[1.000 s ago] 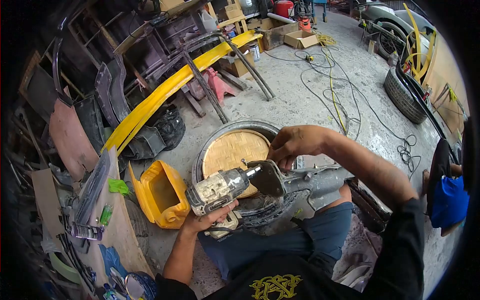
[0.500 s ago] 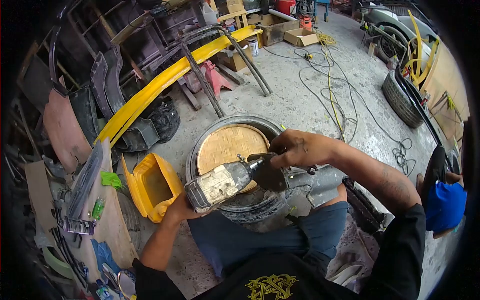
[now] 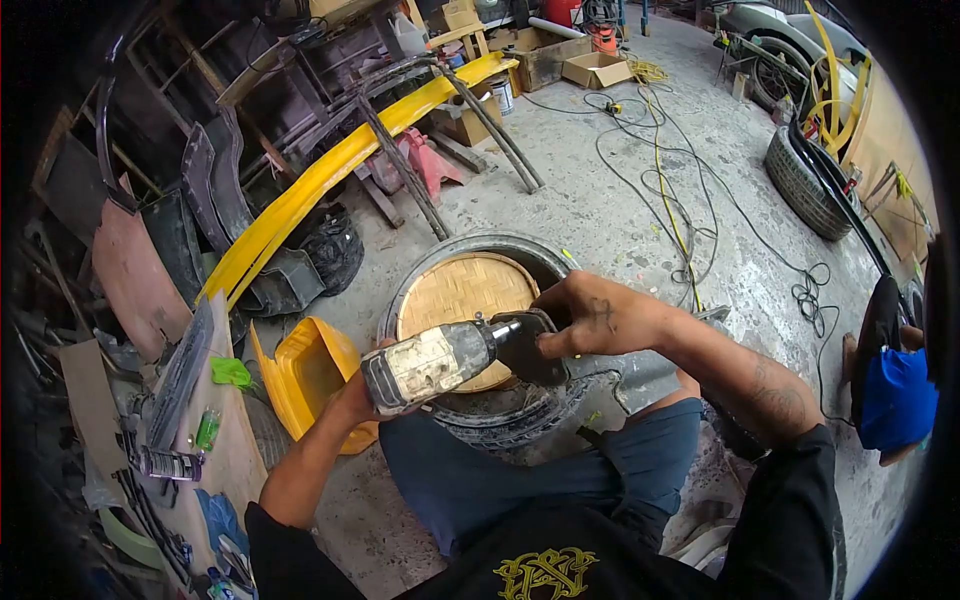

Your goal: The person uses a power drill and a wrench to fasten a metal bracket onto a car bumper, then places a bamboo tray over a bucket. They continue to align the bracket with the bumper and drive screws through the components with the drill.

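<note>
My left hand [image 3: 362, 398] is closed round a worn, beige-and-black power drill [image 3: 425, 366]; its grip is mostly hidden. The drill's metal nose points right, against or close to a dark, flat, rounded plate [image 3: 530, 350]. Fingers and thumb of my right hand [image 3: 590, 318] pinch that plate by its upper edge. Both hands are above a round woven bamboo tray [image 3: 465, 285] lying on a tyre [image 3: 410, 262] between my legs. Beneath my right hand a grey sheet-like part [image 3: 645, 375] shows near my knee.
A yellow cut-open container [image 3: 310, 375] stands left of the tyre. Beyond, a long yellow strip [image 3: 340, 165] rests on a metal stand [image 3: 388, 160]. Cables [image 3: 665, 190] trail over the concrete floor. Another tyre [image 3: 805, 190] lies at right, near a person's blue garment [image 3: 897, 400].
The drill has shifted slightly left and levelled out. The plate has turned in my right hand, whose wrist angle changed a little. The view has moved slightly too.
</note>
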A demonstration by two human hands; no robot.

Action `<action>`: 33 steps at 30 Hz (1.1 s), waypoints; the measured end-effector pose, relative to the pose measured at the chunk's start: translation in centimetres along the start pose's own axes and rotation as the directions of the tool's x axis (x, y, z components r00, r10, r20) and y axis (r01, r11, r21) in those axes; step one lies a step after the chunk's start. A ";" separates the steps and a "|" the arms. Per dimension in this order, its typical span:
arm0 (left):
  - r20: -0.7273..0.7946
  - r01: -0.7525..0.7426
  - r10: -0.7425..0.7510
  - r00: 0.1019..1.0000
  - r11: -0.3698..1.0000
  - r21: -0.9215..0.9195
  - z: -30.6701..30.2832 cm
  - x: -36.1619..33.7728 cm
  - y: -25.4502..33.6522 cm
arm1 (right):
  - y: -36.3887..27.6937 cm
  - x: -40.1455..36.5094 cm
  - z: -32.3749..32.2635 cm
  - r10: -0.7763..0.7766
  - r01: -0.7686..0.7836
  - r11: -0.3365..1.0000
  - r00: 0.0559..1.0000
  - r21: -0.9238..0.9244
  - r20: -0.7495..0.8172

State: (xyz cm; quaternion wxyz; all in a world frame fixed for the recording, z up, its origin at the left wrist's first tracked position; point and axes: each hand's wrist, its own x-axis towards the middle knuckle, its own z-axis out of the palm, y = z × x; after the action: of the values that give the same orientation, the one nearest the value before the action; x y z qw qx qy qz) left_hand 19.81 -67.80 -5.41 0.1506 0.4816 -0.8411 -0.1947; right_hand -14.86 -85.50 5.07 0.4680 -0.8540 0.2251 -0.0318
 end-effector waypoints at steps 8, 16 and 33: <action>-0.062 0.209 -0.260 0.963 0.877 -0.432 0.9 0.0 2.1 | -0.4 -0.1 0.1 -0.004 0.004 1.000 1.000 0.020 0.017; 0.045 0.260 -0.293 0.955 0.757 -0.599 1.9 -0.1 3.3 | -0.9 0.0 0.1 0.008 -0.009 0.999 0.999 0.039 0.038; -0.334 0.113 -0.453 0.827 0.715 -0.690 2.1 2.3 9.1 | -0.6 0.3 1.0 -0.033 0.034 0.998 0.999 0.052 -0.005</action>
State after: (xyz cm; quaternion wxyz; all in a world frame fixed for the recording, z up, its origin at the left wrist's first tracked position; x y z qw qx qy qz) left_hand 10.95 -65.25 -2.78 0.4772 0.5598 -0.5698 -0.3664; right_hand -14.10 -84.59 4.96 0.4891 -0.8450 0.2109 -0.0474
